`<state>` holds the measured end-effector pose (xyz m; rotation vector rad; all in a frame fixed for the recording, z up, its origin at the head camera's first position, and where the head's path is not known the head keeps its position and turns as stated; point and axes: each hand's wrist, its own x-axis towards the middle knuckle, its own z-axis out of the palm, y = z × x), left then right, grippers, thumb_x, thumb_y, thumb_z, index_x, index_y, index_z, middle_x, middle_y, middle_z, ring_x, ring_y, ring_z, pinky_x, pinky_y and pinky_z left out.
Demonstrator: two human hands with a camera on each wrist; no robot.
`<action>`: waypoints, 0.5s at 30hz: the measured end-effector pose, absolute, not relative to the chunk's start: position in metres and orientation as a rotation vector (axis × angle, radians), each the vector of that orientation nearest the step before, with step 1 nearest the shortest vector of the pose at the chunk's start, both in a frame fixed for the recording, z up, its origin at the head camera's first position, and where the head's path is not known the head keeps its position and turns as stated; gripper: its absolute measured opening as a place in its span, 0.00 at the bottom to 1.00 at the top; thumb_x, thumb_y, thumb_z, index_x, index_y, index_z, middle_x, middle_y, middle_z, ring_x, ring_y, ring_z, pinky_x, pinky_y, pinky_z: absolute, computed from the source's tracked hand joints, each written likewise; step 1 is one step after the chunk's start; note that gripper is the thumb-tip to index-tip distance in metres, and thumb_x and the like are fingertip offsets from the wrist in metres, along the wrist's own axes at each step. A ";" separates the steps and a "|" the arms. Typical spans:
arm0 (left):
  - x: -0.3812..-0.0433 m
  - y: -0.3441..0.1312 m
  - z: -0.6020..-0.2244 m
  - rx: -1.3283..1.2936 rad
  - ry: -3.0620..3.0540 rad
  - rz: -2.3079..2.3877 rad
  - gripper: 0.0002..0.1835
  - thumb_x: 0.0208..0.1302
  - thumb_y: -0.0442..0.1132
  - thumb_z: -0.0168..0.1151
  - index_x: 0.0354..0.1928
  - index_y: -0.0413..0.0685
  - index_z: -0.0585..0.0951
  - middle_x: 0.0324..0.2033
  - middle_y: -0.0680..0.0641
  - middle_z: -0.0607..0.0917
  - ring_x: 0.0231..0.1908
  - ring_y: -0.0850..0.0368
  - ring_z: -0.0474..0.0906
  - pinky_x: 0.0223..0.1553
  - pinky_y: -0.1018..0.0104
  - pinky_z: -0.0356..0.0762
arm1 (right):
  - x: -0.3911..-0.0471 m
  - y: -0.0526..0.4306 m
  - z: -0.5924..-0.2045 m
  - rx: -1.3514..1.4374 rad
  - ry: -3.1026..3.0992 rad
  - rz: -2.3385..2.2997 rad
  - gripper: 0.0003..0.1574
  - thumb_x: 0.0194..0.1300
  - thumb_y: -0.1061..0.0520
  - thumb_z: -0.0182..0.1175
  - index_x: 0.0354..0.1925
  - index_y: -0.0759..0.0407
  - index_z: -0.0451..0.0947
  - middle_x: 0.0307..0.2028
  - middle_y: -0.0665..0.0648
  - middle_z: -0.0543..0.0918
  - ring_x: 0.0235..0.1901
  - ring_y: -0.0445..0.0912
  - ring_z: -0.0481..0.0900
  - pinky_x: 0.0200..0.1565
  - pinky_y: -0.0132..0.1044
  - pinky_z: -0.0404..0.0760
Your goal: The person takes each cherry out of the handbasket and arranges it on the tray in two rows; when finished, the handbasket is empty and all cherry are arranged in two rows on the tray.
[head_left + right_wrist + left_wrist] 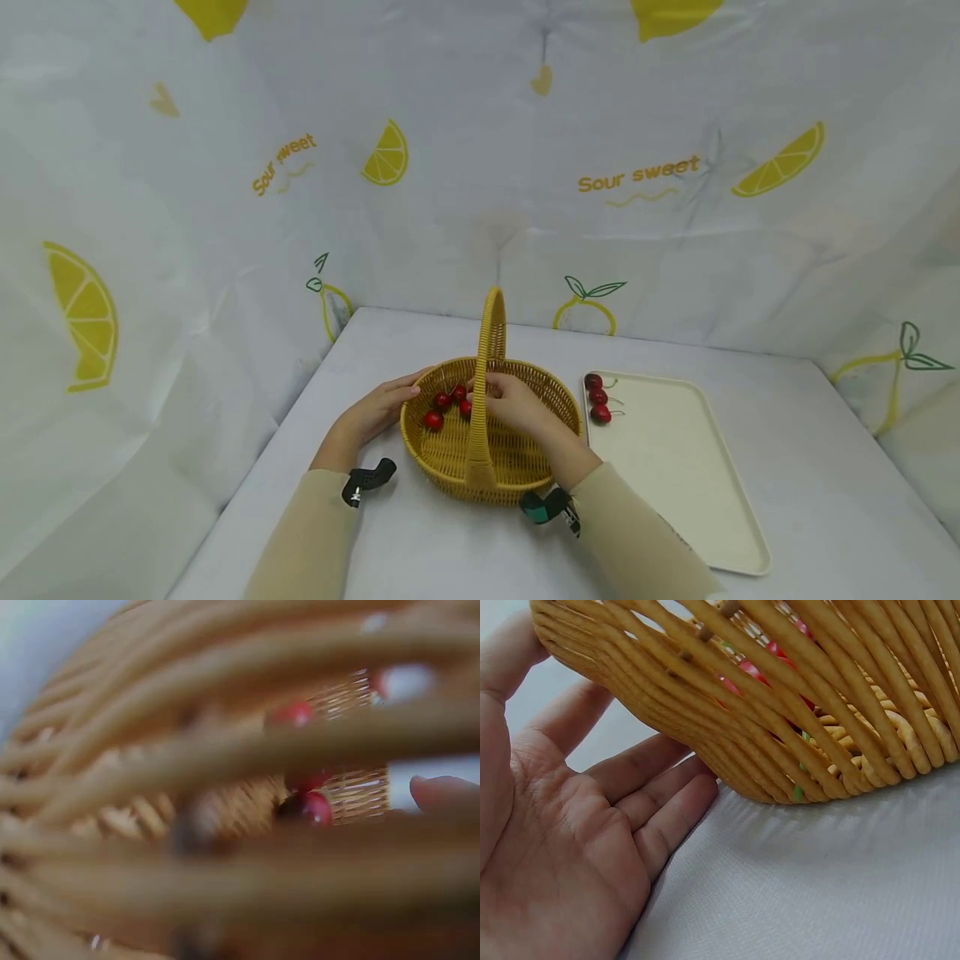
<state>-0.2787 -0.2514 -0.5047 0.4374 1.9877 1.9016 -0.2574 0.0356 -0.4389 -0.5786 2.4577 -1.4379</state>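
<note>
A yellow-brown wicker basket [438, 468] with a tall arched handle stands on the table. At its left side, my left hand [381, 406] touches the rim and outer wall; the left wrist view shows that hand's [570, 817] fingers mostly straight against the weave. My right hand [517, 404] reaches inside the basket, its fingertips partly hidden by the handle. Several red cherries lie in the basket's left half, one cherry [465, 409] close under the right fingertips. Whether it is pinched cannot be seen. Through blurred slats in the right wrist view, a dark red cherry [315, 808] shows.
A cream rectangular tray [690, 467] lies right of the basket, with 3 stemmed cherries [598, 397] in its far left corner. A white table [442, 550] carries everything. Behind and beside it hangs a white lemon-print curtain [480, 167].
</note>
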 end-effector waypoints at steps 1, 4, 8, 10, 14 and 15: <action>-0.278 -0.251 -0.504 0.432 1.991 1.902 0.29 0.79 0.44 0.52 0.78 0.51 0.65 0.77 0.50 0.63 0.77 0.50 0.54 0.75 0.49 0.53 | -0.258 0.036 -0.440 -0.582 2.449 -1.421 0.21 0.76 0.60 0.57 0.63 0.64 0.78 0.42 0.58 0.87 0.21 0.41 0.66 0.24 0.34 0.64; -0.278 -0.250 -0.504 0.423 2.000 1.902 0.29 0.78 0.44 0.52 0.78 0.51 0.65 0.77 0.50 0.63 0.77 0.51 0.55 0.75 0.50 0.52 | -0.258 0.035 -0.442 -0.584 2.478 -1.317 0.23 0.75 0.58 0.59 0.65 0.62 0.78 0.52 0.61 0.86 0.34 0.44 0.79 0.34 0.40 0.77; -0.280 -0.249 -0.503 0.422 1.999 1.906 0.30 0.77 0.45 0.53 0.78 0.51 0.66 0.76 0.50 0.64 0.77 0.51 0.55 0.75 0.51 0.52 | -0.259 0.035 -0.445 -0.622 2.535 -1.152 0.27 0.73 0.51 0.64 0.65 0.58 0.78 0.56 0.61 0.84 0.53 0.51 0.81 0.55 0.50 0.79; -0.281 -0.249 -0.502 0.400 2.004 1.908 0.30 0.77 0.45 0.54 0.77 0.51 0.67 0.76 0.51 0.65 0.76 0.52 0.56 0.75 0.51 0.52 | -0.260 0.034 -0.447 -0.648 2.537 -1.108 0.26 0.73 0.53 0.64 0.66 0.58 0.78 0.56 0.61 0.84 0.53 0.50 0.81 0.56 0.50 0.79; -0.281 -0.249 -0.505 0.381 2.005 1.915 0.30 0.77 0.46 0.54 0.78 0.50 0.66 0.76 0.50 0.65 0.77 0.51 0.55 0.75 0.50 0.52 | -0.260 0.033 -0.450 -0.672 2.549 -1.034 0.22 0.72 0.56 0.63 0.61 0.60 0.81 0.55 0.60 0.85 0.49 0.47 0.81 0.53 0.46 0.80; -0.280 -0.249 -0.506 0.380 2.004 1.918 0.31 0.77 0.46 0.54 0.78 0.49 0.66 0.77 0.50 0.64 0.77 0.50 0.55 0.75 0.50 0.52 | -0.260 0.033 -0.451 -0.676 2.547 -1.020 0.21 0.72 0.57 0.63 0.60 0.60 0.82 0.54 0.59 0.85 0.49 0.47 0.81 0.53 0.46 0.80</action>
